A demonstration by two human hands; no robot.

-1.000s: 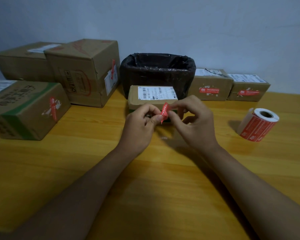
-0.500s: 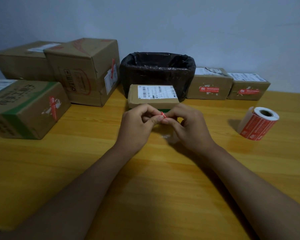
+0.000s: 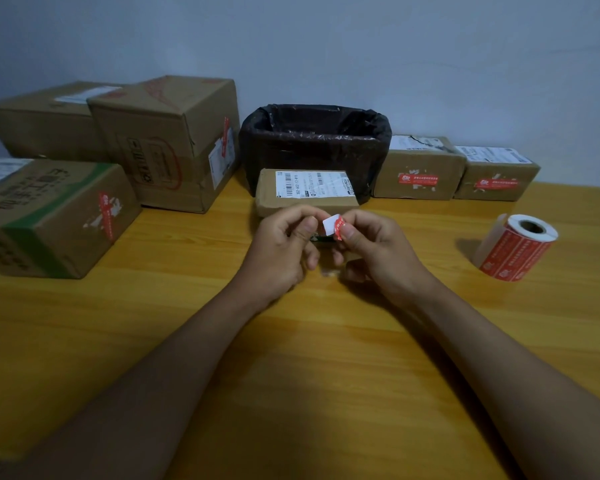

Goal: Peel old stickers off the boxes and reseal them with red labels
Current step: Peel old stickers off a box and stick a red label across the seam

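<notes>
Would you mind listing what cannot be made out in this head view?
- Small box: its front face is hidden behind both hands, left hand and right hand.
- Sticker pinched between them: print too small, partly folded.
- Black-lined bin: contents too dark.
- Left front box: cut off by the frame edge.

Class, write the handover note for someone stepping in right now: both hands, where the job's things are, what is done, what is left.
Left hand and right hand pinch a small red sticker, white side showing, above the table.
Flat box lies just behind the hands, in front of the black-lined bin.
Label roll stands on the right.
Done: the two boxes right of the bin and two left boxes show red labels.
Left: whether the flat box's hidden front is labelled cannot be told; the rear left box shows no red label.
</notes>
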